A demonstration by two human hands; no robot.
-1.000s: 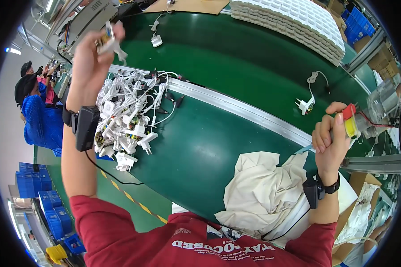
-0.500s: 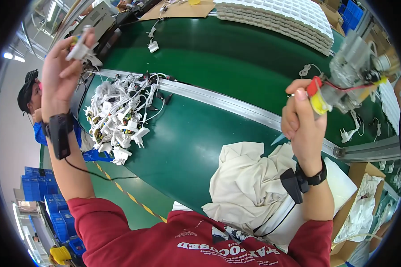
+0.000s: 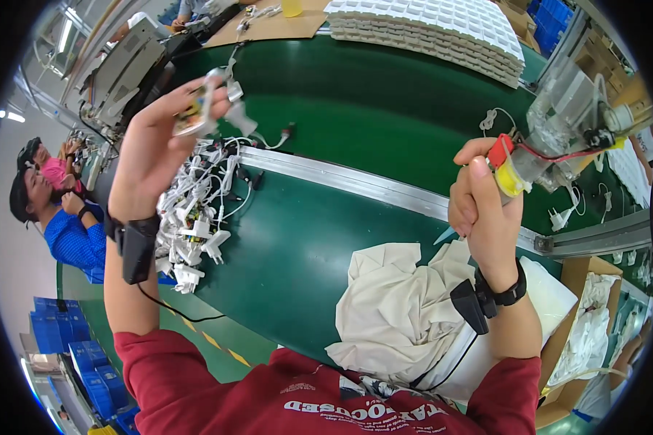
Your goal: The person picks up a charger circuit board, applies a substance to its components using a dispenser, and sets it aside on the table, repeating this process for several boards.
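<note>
My left hand is raised over the far left of the bench, its fingers closed on a white charger whose opened case shows a circuit board; its white cable dangles behind. Below that wrist lies a tangled pile of similar chargers with white cables. On the right, my right hand is wrapped round a tool with a tapered pale-blue tip, which points down and left from under the fingers. The fist hides its body. Red and yellow parts stick out above the fist, beside clear plastic wrapping.
A metal rail crosses the green bench. Beige cloth lies at the near edge, beside an open cardboard box. White trays are stacked at the back. People sit at the left.
My left hand has moved right and slightly nearer with the charger, over the back of the pile. My right hand has barely moved. The view has turned slightly, showing more people at the left.
</note>
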